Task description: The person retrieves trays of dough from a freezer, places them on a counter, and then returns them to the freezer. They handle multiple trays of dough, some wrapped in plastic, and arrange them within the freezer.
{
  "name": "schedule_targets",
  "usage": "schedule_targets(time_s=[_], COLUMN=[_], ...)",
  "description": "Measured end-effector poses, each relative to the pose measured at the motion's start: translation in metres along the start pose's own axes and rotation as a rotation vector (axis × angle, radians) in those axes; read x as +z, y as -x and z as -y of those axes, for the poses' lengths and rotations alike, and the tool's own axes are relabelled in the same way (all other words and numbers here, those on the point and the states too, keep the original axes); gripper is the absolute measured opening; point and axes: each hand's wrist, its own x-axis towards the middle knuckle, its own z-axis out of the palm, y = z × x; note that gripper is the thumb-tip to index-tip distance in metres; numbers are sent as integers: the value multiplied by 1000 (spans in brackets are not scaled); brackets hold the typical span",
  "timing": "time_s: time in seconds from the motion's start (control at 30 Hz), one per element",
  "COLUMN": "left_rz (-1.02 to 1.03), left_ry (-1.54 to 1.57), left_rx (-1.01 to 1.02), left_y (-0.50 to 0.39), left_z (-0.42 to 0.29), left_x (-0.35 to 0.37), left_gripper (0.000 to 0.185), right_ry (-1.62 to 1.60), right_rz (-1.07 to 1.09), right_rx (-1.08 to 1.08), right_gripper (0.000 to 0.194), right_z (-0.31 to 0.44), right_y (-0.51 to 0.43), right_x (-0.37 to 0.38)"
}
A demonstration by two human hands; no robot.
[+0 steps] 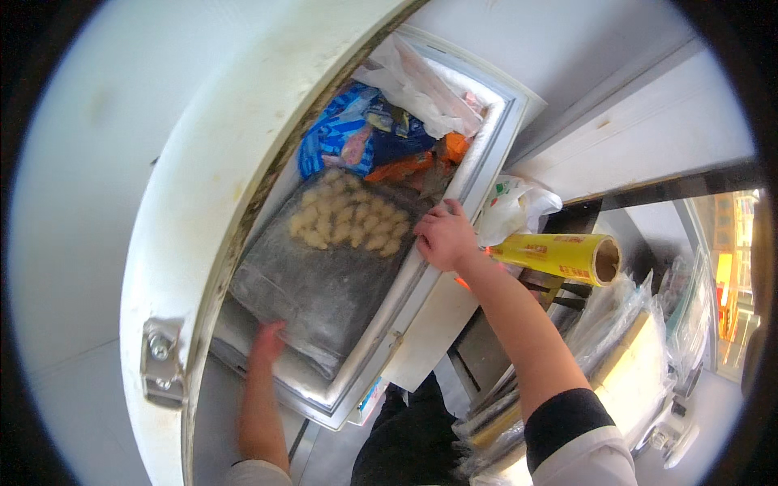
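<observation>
Inside the open chest freezer lies a dark, frosted flat tray, apparently covered with clear film. Pale, rounded food pieces are clustered in its far half. My right hand lies over the freezer's right rim, its fingers bent at the tray's right edge. At the near left corner of the tray is my left hand, blurred, with its fingertips against the edge; its grip is unclear. Beyond the tray sit a blue patterned bag, orange packaging and a whitish plastic bag.
The raised freezer lid with a metal latch stands close on the left. Right of the freezer are a yellow film roll, a white plastic bag and plastic-wrapped boards. A pale wall rises behind.
</observation>
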Motion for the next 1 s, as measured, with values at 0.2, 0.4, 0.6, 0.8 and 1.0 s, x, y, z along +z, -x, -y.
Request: schedule_targets(time_s=[0.2,0.4,0.6,0.8,1.0], left_rz=[196,-68,-197,-187,-342], left_ry=[390,195,192,421,547], left_rx=[-41,-45,15,-34,18], left_y=[19,32,74,172,234], left_z=[22,-36,-148,-159,-95], left_x=[103,108,174,199,218], left_gripper=[34,31,15,6,34], right_ry=[73,60,56,55,38], right_rz=[33,21,30,-10,-206], right_rx=[44,-1,-10,-17,-45], right_gripper=[24,27,27,26,36], right_z=[-19,-3,3,-15,5], right_y=[15,2,2,12,9], right_x=[5,16,8,11,16])
